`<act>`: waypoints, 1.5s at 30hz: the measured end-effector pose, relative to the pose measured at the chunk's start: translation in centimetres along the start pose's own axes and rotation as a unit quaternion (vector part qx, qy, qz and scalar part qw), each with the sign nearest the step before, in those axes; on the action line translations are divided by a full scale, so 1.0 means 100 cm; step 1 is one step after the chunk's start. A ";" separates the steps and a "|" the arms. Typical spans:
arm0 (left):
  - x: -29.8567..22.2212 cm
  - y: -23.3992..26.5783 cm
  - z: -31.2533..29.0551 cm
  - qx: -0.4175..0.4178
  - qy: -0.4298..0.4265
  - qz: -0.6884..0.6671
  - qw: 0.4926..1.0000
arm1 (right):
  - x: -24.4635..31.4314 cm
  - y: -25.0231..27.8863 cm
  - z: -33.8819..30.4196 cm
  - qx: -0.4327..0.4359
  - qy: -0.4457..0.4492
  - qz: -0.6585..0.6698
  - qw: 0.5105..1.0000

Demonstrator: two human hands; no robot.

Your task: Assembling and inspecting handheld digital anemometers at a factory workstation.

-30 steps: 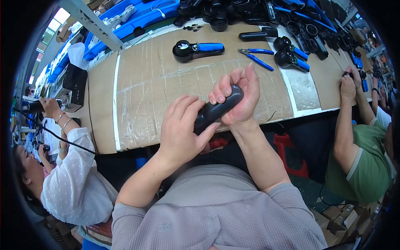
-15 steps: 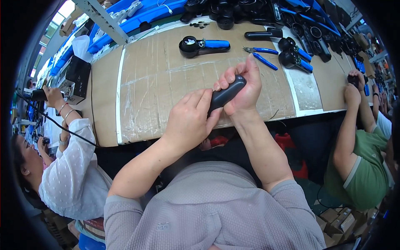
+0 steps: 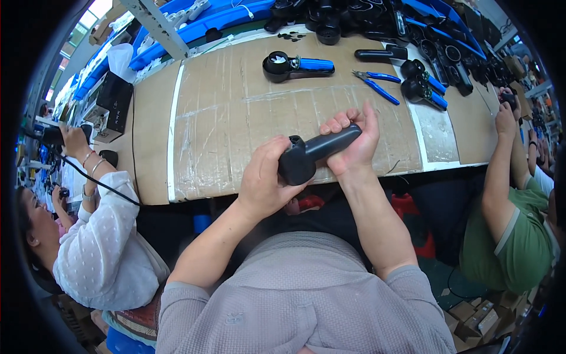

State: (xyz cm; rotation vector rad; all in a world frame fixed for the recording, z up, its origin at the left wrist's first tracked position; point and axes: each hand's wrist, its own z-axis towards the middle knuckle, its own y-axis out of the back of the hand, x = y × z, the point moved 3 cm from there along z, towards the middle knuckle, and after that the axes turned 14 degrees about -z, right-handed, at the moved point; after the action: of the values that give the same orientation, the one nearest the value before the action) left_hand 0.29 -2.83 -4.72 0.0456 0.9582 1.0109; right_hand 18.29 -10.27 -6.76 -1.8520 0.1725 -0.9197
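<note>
Over the near edge of the table I hold a black handheld fan (image 3: 298, 166) with a rounded head and a long handle. My left hand (image 3: 263, 178) is closed around the head. The fingers of my right hand (image 3: 361, 144) wrap the handle, which slants up to the right. Beyond my hands lies an opened fan (image 3: 278, 68), a white part in its head and a blue cell along its handle. Blue-handled nippers (image 3: 380, 85) rest with spread handles to its right.
Two opened fans (image 3: 420, 89) and a black handle piece (image 3: 380, 54) lie at the right. Black housings (image 3: 328, 26) pile up at the back near blue trays (image 3: 203, 26). A black box (image 3: 110, 106) stands left. Co-workers sit on both sides, a white sleeve (image 3: 97, 227) and a green shirt (image 3: 501, 248).
My left hand has shifted from the handle down to the head, which now shows. The fan appears tilted a little flatter, and my right hand still grips the handle.
</note>
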 end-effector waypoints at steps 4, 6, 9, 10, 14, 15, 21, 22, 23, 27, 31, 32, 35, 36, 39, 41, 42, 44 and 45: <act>0.004 0.022 0.002 0.050 0.054 0.001 0.997 | 0.020 -0.003 -0.015 0.073 0.122 -0.533 0.834; 0.006 0.028 0.003 0.065 0.074 0.001 0.995 | 0.022 -0.014 -0.021 0.099 0.156 -0.679 0.711; 0.009 0.032 0.006 0.082 0.056 0.017 0.995 | 0.025 -0.045 -0.032 0.171 0.244 -0.824 0.482; 0.010 0.033 0.007 0.089 0.050 0.022 0.995 | 0.024 -0.052 -0.034 0.192 0.269 -0.857 0.395; 0.005 0.035 0.014 0.101 0.072 0.014 0.992 | 0.023 -0.057 -0.024 0.181 0.133 -0.885 0.407; 0.004 0.035 0.013 0.106 0.079 0.012 0.991 | 0.022 -0.056 -0.022 0.176 0.088 -0.891 0.409; 0.005 0.036 0.014 0.107 0.104 0.018 0.989 | 0.022 -0.066 -0.014 0.197 0.037 -0.890 0.410; 0.000 0.040 0.017 0.091 0.083 0.000 0.992 | 0.023 -0.061 -0.016 0.202 0.015 -0.857 0.475; -0.005 0.043 0.020 0.075 0.063 -0.018 0.995 | 0.023 -0.053 -0.019 0.209 -0.007 -0.818 0.536; -0.020 0.051 0.028 0.026 0.038 -0.110 0.993 | 0.009 -0.031 -0.028 0.233 -0.064 -0.677 0.695; -0.027 0.055 0.040 0.000 0.087 -0.282 0.955 | -0.007 -0.030 -0.031 0.255 -0.104 -0.499 0.822; -0.031 0.059 0.044 0.004 0.077 -0.226 0.971 | -0.006 -0.037 -0.032 0.263 -0.069 -0.500 0.822; -0.041 0.065 0.046 0.017 0.053 -0.062 0.997 | 0.003 -0.058 -0.045 0.278 0.028 -0.502 0.818; -0.043 0.064 0.045 0.017 0.053 -0.063 0.996 | 0.004 -0.064 -0.050 0.277 0.028 -0.503 0.818; -0.047 0.056 0.046 0.033 0.032 -0.030 0.998 | 0.005 -0.079 -0.063 0.268 -0.064 -0.498 0.822; -0.047 0.052 0.046 0.040 0.027 -0.022 0.999 | 0.005 -0.079 -0.068 0.262 -0.096 -0.496 0.822; -0.049 0.050 0.046 0.040 0.006 -0.005 0.999 | 0.006 -0.077 -0.070 0.254 -0.090 -0.507 0.819; -0.051 0.047 0.045 0.041 -0.035 0.027 0.998 | 0.008 -0.073 -0.071 0.237 -0.077 -0.529 0.811; -0.051 0.045 0.045 0.042 -0.055 0.043 0.997 | 0.009 -0.071 -0.071 0.229 -0.071 -0.539 0.807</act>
State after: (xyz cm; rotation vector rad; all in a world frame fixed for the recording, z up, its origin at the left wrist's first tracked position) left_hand -0.63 -2.35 3.36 0.2124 0.9030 1.0370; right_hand 12.20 -12.51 1.02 -1.4520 -1.2234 -1.3855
